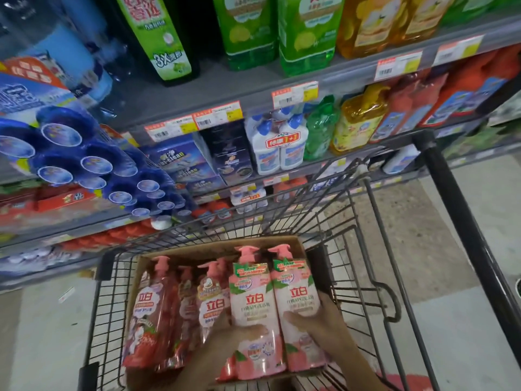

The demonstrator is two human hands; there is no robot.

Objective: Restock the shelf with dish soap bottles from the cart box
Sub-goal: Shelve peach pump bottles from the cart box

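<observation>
Looking down from head height into a black wire shopping cart (377,289) parked beside a supermarket shelf (253,88). Inside the cart, an open cardboard box (197,251) packed with pump-top dish soap bottles. At the right side of the box, two pale pink bottles (277,294) joined as a twin pack, labels facing up, pump heads pointing toward the shelf. Left hand (225,337) gripping the pack's left edge, thumb laid across the front of the left bottle, fingers tucked behind between it and the next bottles. Right hand (315,320) gripping the pack's right edge, thumb pressed on the front of the right bottle, fingers curled around its far side. Left of the pack, several darker red strawberry-print bottles (153,311) lying in the same box. On the shelf above, green bottles (307,32), orange-yellow bottles (363,24), white bottles with blue caps (275,148) and a row of price tags (217,115) along the shelf edge. At far left, hanging packs of blue round pieces (67,153).
</observation>
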